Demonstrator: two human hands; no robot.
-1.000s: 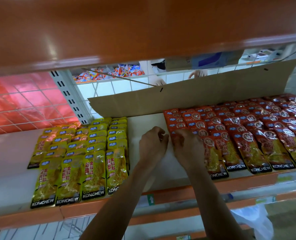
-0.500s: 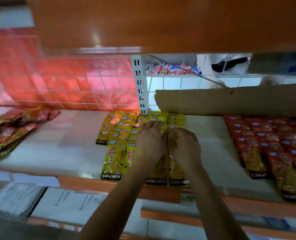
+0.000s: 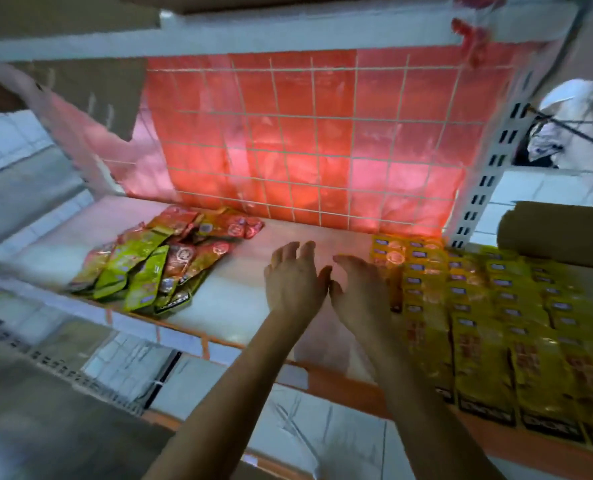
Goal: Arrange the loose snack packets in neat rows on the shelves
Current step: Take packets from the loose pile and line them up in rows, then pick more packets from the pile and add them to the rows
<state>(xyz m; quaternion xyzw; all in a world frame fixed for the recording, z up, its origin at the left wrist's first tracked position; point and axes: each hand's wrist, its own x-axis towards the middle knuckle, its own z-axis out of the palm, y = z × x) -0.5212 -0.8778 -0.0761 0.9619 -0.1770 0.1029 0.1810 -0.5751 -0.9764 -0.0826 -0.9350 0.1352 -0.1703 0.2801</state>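
A loose heap of green and red snack packets lies at the left of the white shelf. Yellow packets sit in neat overlapping rows at the right. My left hand and my right hand hover side by side over the bare stretch of shelf between the heap and the rows. Both have relaxed, spread fingers and hold nothing. The right hand is close to the left edge of the yellow rows. The picture is blurred by motion.
A red sheet behind a white wire grid backs the shelf. A perforated white upright stands at the right, with a sheet of cardboard beyond it. The orange shelf lip runs along the front. Another shelf hangs above.
My view has swung left, from the red rows past the yellow rows to the loose heap. Both hands left the yellow packets and now hover, fingers spread, over the bare shelf.
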